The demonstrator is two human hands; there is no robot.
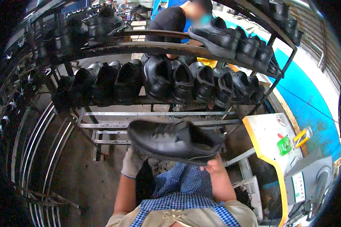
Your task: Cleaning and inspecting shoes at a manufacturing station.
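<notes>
Between my two hands a black lace-up shoe (166, 140) is held up sideways, its toe to the left and its opening to the right. My left hand (132, 162), in a pale glove, grips it from below near the toe; the fingers are mostly hidden behind the sole. At the heel end, my bare right hand (214, 165) has its fingers closed on the sole's edge. Just beyond the held shoe, a row of black shoes (157, 77) stands on the rack's middle level, heels toward me.
More black shoes (216, 38) fill the rack's upper shelf. Below runs a bare metal rail shelf (159, 113). To the right, a yellow-edged worktable (269, 132) carries a green container (284, 145) and a yellow-handled tool (302, 137). Behind the rack a person (168, 24) bends forward.
</notes>
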